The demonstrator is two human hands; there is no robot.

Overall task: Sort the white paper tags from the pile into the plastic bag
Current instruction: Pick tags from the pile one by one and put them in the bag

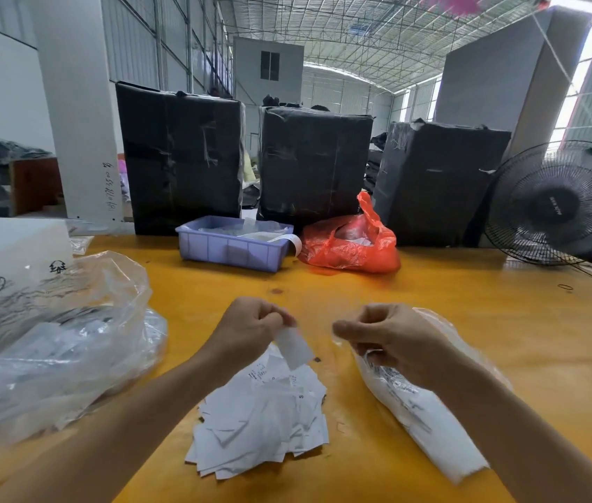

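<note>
White paper tag, lower centre above the pile: pinched by left hand. Right hand apparently grips the plastic bag, blurred.

The yellow surface carries a tag pile, clear bags (two), a lavender bin, a red bag and a fan.

Head-worn view, forward-down, near tabletop
</note>
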